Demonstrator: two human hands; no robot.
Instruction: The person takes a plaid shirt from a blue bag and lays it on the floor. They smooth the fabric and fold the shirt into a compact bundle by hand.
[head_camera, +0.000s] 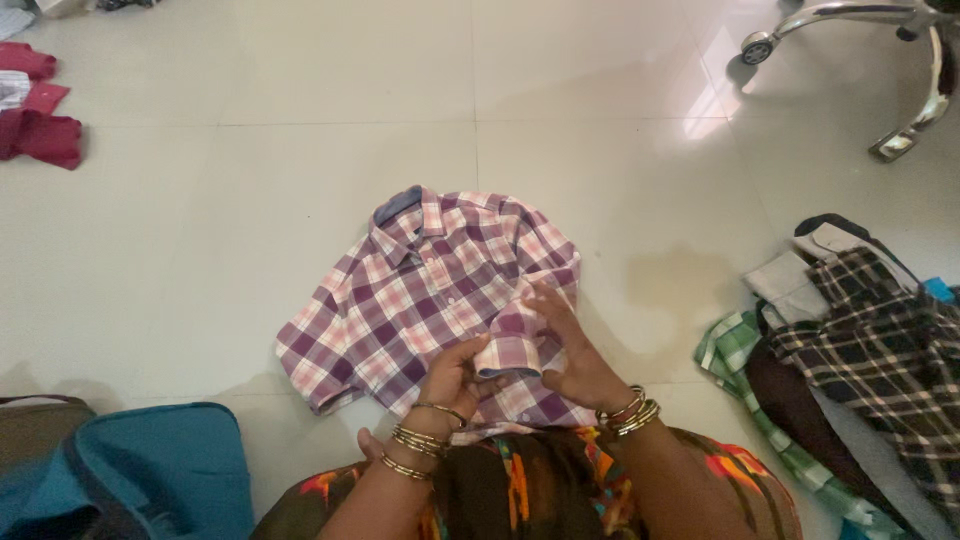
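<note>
Home room, pale tiled floor (300, 180), clothes heaps (860, 350), swivel chair base (880, 40), teal bag (150, 470)

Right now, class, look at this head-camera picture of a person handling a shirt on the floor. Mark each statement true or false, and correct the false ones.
1. The checked shirt lies on a tiled floor. True.
2. The left hand holds a sleeve cuff of the shirt. True.
3. The right hand is lifted clear of the shirt. False: it rests on the shirt beside the cuff.
4. The shirt is plain blue. False: it is checked in purple, pink and white.
5. A pile of other checked clothes lies to the person's right. True.
6. Red clothes lie right beside the chair base. False: they lie at the far left, the chair base at the far right.
</note>
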